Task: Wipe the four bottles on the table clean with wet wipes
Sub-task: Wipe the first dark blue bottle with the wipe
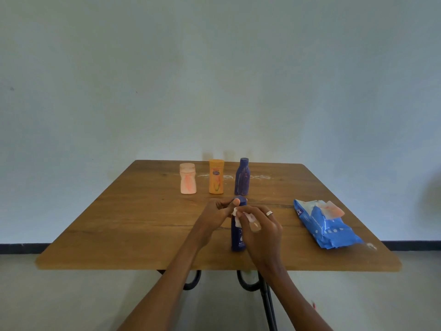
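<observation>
Left grip (214,215) clamps blue bottle (237,240) | right grip (261,231) pinches wipe (248,217)

**A bare room, likely in a home**

A small wooden table (143,211) on curled black metal legs (248,283) stands against a plain pale wall (214,80) with a dark skirting strip (23,247); toiletry bottles (216,176) suggest household surroundings.
</observation>
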`<control>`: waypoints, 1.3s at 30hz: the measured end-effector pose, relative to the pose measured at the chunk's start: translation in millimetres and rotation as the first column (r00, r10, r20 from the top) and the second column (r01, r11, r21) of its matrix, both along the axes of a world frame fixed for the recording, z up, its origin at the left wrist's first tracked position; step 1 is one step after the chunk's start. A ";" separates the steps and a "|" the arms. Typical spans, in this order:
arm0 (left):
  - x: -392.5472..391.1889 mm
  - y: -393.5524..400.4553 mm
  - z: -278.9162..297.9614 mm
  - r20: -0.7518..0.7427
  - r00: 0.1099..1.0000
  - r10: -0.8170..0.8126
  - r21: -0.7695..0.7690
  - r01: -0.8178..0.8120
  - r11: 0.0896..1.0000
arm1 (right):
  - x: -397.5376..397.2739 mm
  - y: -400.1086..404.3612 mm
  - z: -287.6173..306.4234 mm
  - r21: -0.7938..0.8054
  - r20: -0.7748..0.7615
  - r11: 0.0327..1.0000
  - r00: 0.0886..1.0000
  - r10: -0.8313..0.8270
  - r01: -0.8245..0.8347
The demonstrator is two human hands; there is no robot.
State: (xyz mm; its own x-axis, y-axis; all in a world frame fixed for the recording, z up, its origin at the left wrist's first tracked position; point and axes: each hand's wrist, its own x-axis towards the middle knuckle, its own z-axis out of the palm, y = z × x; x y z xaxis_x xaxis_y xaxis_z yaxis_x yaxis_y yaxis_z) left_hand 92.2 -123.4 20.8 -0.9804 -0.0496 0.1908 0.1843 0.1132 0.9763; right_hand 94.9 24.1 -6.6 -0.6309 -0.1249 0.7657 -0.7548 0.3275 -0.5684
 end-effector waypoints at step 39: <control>-1.5 -6.4 -3.4 -0.231 0.967 0.111 -0.267 -0.173 0.948 | -8.2 23.8 -28.3 0.308 0.111 0.948 0.993 0.041 -0.074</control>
State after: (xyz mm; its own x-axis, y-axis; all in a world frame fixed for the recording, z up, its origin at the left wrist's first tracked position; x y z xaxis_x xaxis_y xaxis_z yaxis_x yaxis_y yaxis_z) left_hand 90.7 -129.8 17.5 -0.9029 -0.0994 0.4181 0.3433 0.4187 0.8407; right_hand 86.7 47.9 -34.9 -0.6878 -0.3852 0.6153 -0.7213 0.4579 -0.5196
